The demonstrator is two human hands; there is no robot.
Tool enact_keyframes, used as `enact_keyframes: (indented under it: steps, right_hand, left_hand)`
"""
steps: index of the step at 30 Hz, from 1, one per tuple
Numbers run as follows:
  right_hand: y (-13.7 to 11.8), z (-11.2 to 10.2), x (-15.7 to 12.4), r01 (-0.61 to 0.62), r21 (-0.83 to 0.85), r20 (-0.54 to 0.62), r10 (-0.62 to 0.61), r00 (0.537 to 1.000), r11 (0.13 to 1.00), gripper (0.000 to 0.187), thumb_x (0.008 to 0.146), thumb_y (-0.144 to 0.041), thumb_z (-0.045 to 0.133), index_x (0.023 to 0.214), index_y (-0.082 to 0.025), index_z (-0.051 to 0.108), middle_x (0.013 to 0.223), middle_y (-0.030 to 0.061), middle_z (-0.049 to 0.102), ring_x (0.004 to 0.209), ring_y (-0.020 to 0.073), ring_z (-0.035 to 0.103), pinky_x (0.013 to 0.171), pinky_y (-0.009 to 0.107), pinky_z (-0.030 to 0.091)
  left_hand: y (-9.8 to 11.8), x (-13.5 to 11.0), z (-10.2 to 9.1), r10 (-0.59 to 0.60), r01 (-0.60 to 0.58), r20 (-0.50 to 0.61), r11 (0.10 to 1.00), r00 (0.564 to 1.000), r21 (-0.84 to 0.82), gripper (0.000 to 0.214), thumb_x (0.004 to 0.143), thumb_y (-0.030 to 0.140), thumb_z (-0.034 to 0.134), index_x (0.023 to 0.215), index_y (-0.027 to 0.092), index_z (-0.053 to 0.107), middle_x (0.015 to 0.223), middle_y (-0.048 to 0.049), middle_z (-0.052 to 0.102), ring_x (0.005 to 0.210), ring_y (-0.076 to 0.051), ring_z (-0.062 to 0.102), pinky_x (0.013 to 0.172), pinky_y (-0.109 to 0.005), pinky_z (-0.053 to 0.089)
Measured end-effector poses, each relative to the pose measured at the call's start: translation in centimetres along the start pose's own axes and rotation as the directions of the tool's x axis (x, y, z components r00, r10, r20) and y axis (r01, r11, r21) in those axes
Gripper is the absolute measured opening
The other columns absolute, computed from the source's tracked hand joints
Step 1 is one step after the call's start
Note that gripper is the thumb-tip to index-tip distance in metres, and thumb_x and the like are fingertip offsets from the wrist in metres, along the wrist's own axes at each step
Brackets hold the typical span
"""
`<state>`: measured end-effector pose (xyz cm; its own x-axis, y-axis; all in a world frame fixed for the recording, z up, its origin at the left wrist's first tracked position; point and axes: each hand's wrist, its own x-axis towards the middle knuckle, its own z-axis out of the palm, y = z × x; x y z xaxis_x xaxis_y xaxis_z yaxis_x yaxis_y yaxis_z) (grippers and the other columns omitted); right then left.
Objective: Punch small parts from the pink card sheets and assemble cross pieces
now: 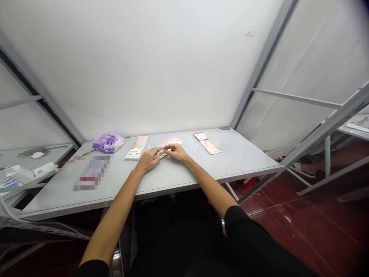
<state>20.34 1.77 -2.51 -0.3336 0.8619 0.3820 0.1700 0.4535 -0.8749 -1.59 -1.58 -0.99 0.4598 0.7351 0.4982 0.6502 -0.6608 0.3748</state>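
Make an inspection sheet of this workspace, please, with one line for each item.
Surface: pale grey table top with a white front edge.
Job's things: middle packaged ruler in both hands; left packaged ruler and right packaged ruler lie apart from it.
Clutter: purple plastic pack; pixelated object.
Grippers: left hand and right hand both pinch the middle packaged ruler.
Cables: thin orange wire along the table.
Surroundings: white panels, grey metal frame, red floor, another person's foot.
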Motion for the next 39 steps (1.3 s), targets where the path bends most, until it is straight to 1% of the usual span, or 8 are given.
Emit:
enact_keyframes:
  steps: [4,7,11,14,16,21,31,39]
  right_hand:
    - [-0.7,-0.7,-0.2,0.007,-0.052,-0.15,-0.015,0.989,0.999,0.034,0.083,-0.039,0.068,0.11,-0.021,0.078,0.094,0.0031,0.074,0.057,0.0096,0.05,0.06,0.025,0.043]
    - [-0.9,-1.9,-0.4,0.002,-0.222,-0.302,-0.07,0.951,0.975,0.021,0.084,-0.033,0.066,0.097,-0.021,0.078,0.088,0.0018,0.071,0.06,0.0109,0.048,0.067,0.027,0.045]
    - [-0.5,-3.1,-1.0,0.02,-0.467,-0.147,-0.1,0.984,0.884,0.021,0.079,-0.027,0.075,0.099,-0.023,0.08,0.094,0.002,0.066,0.07,0.0125,0.052,0.079,0.03,0.047]
    - [-0.1,-3.1,-1.1,0.064,-0.537,0.011,-0.069,0.998,0.841,0.034,0.078,-0.032,0.084,0.111,-0.025,0.08,0.101,0.0039,0.062,0.084,0.0157,0.059,0.086,0.031,0.048]
    - [0.1,-2.9,-1.1,0.074,-0.566,0.062,-0.046,0.997,0.821,0.03,0.08,-0.035,0.085,0.109,-0.025,0.081,0.101,0.0054,0.061,0.092,0.0186,0.061,0.088,0.033,0.048]
    - [0.3,-2.3,-0.9,0.122,-0.596,0.075,-0.095,0.993,0.794,0.012,0.088,-0.029,0.079,0.098,-0.024,0.082,0.098,0.0061,0.061,0.094,0.0196,0.06,0.089,0.034,0.049]
    - [0.4,-2.5,-1.0,0.151,-0.651,0.114,-0.101,0.988,0.744,0.02,0.092,-0.032,0.075,0.109,-0.022,0.079,0.106,0.0078,0.061,0.098,0.0194,0.061,0.092,0.033,0.048]
    - [-0.2,-1.9,-1.1,0.165,-0.692,0.141,-0.093,0.986,0.703,0.014,0.098,-0.02,0.064,0.107,-0.02,0.075,0.11,0.0072,0.059,0.094,0.0167,0.059,0.09,0.03,0.047]
  left_hand:
    - [-0.5,0.0,-0.1,-0.125,0.126,-0.065,0.992,0.99,0.009,0.04,0.098,0.031,0.044,0.123,0.02,0.073,0.119,-0.0064,0.077,0.107,-0.025,0.072,0.102,-0.038,0.053]
    - [-0.9,0.0,-0.5,-0.229,0.234,-0.177,0.972,0.957,0.002,0.039,0.098,0.032,0.044,0.12,0.022,0.076,0.118,-0.005,0.077,0.108,-0.025,0.073,0.102,-0.036,0.052]
    - [-1.3,0.1,-0.8,-0.331,0.341,-0.271,0.94,0.904,-0.012,0.038,0.098,0.03,0.046,0.118,0.022,0.077,0.119,-0.0049,0.077,0.112,-0.025,0.072,0.105,-0.035,0.05]
    - [-1.6,0.2,-0.8,-0.377,0.376,-0.271,0.925,0.886,-0.056,0.037,0.097,0.03,0.049,0.119,0.021,0.077,0.12,-0.0062,0.077,0.114,-0.025,0.07,0.107,-0.035,0.05]
    - [-1.7,0.3,-0.7,-0.408,0.399,-0.248,0.913,0.879,-0.087,0.036,0.096,0.03,0.052,0.12,0.02,0.077,0.122,-0.0066,0.076,0.117,-0.025,0.069,0.109,-0.037,0.048]
    - [-2.0,0.4,-0.7,-0.454,0.438,-0.205,0.891,0.867,-0.12,0.035,0.094,0.029,0.057,0.12,0.016,0.077,0.123,-0.0097,0.075,0.117,-0.026,0.069,0.11,-0.037,0.048]
    - [-1.7,0.4,-1.3,-0.508,0.47,-0.312,0.861,0.803,-0.193,0.033,0.094,0.036,0.056,0.11,0.021,0.08,0.116,-0.0058,0.078,0.116,-0.026,0.069,0.106,-0.033,0.049]
    - [-1.4,0.4,-1.5,-0.511,0.474,-0.326,0.86,0.796,-0.189,0.035,0.093,0.038,0.056,0.108,0.019,0.081,0.114,-0.0077,0.078,0.116,-0.026,0.069,0.104,-0.032,0.05]
